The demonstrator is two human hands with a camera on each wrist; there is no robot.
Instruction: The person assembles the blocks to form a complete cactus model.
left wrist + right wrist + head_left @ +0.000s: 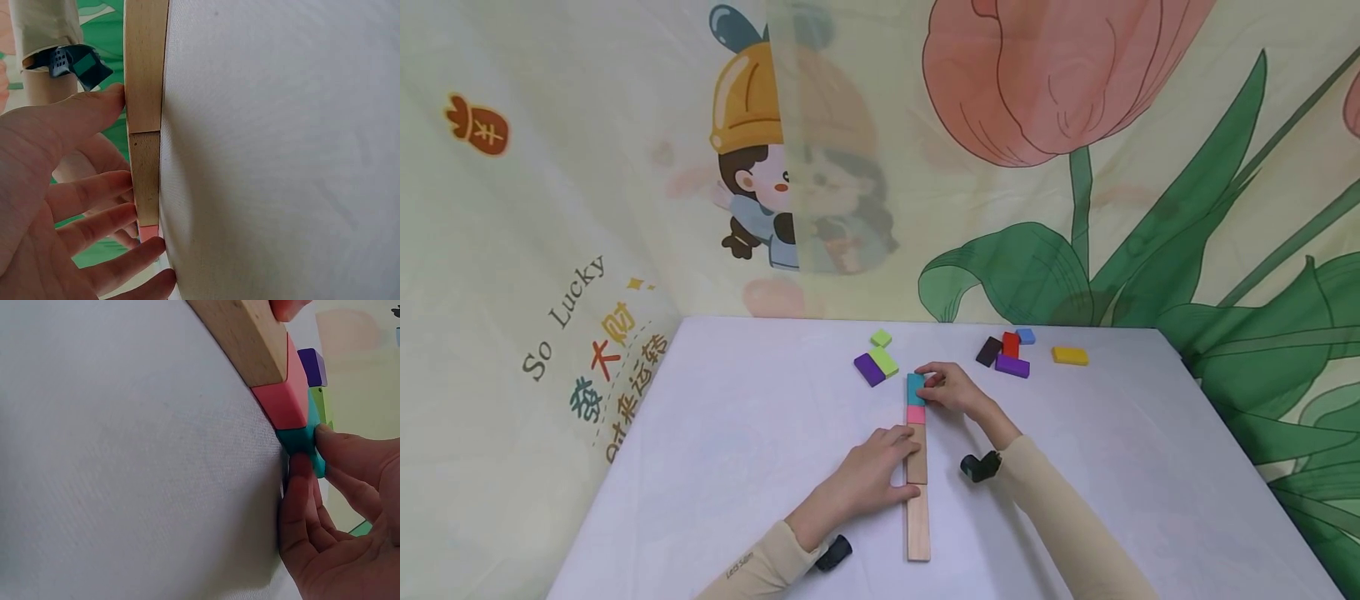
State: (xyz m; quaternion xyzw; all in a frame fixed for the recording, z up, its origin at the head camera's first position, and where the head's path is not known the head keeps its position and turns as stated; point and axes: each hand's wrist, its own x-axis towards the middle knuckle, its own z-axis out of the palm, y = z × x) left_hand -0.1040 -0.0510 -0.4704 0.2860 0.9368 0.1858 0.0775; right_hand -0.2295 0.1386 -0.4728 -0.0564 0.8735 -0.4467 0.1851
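Note:
A straight row of blocks runs away from me along the white table. Its near end is two plain wooden blocks (918, 533), followed by a pink block (916, 414) and a teal block (913, 385) at the far end. My right hand (953, 389) pinches the teal block between thumb and fingers; the right wrist view shows the teal block (296, 439) against the pink one. From the left side, my left hand (868, 471) touches the wooden blocks, its fingers extended and spread in the left wrist view.
Beyond the row's left lie a purple block (869, 371) and two lime green blocks (883, 362). Farther right are black (989, 351), red (1011, 344), blue (1026, 336) and purple blocks (1012, 367), with a yellow block (1070, 356) beside them. A printed curtain (850, 292) hangs behind the table.

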